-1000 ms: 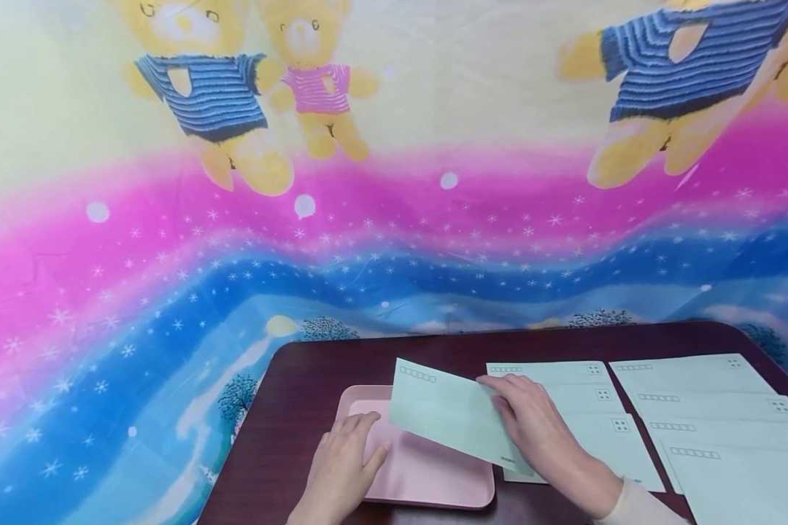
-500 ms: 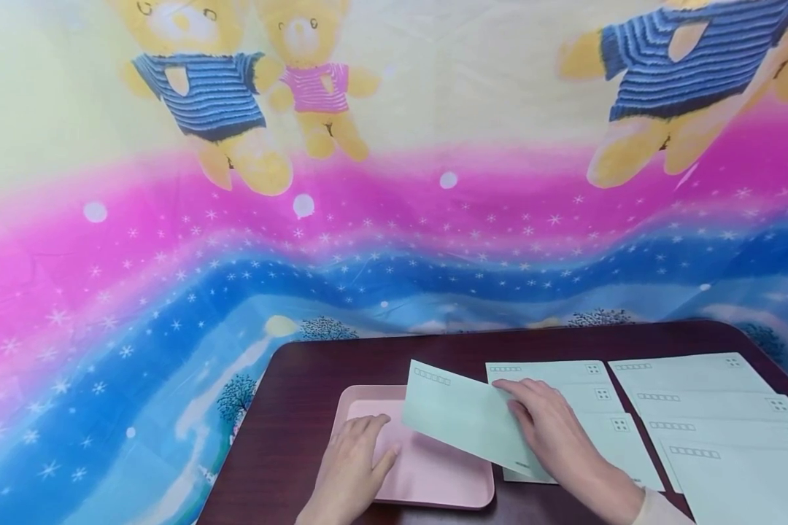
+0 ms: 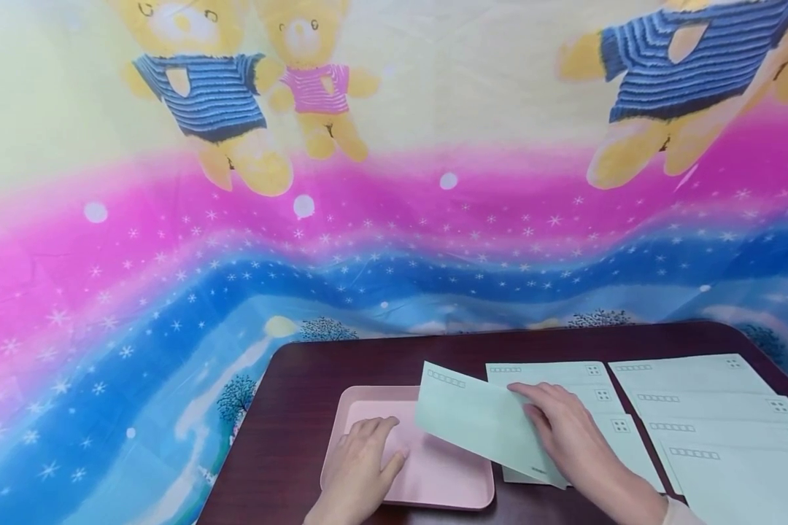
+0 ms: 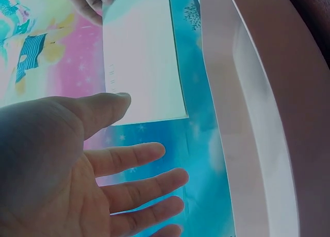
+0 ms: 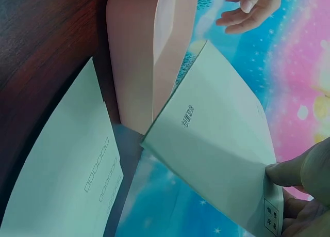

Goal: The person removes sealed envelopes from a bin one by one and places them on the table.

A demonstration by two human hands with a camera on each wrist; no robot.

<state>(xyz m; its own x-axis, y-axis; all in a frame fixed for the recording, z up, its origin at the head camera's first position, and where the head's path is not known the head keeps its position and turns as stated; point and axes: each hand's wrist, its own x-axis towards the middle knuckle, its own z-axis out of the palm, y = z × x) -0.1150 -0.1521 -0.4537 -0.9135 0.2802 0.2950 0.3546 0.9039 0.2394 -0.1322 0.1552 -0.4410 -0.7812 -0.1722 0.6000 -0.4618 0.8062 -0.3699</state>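
Note:
My right hand (image 3: 574, 430) pinches a pale green envelope (image 3: 476, 419) near its right end, thumb on one face in the right wrist view. The envelope is tilted above the right part of a pink tray (image 3: 433, 477), its far end pointing left. Small printed boxes show along its upper left corner. Over the left side of the tray hovers my left hand (image 3: 361, 463), fingers spread and apart from the envelope. In the left wrist view nothing lies between the left thumb and fingers (image 4: 149, 183). The envelope's right edge is partly hidden behind the right hand.
Overlapping envelopes (image 3: 630, 456) lie right of the tray, partly covered by the held one. Another overlapping row of envelopes (image 3: 748, 481) is at the far right. All rest on a dark red-brown table (image 3: 269, 437), with a bear-printed cloth (image 3: 394, 182) hanging behind.
The right hand has moved right with the envelope, uncovering more of the tray. My left hand has shifted a little to the right, still spread.

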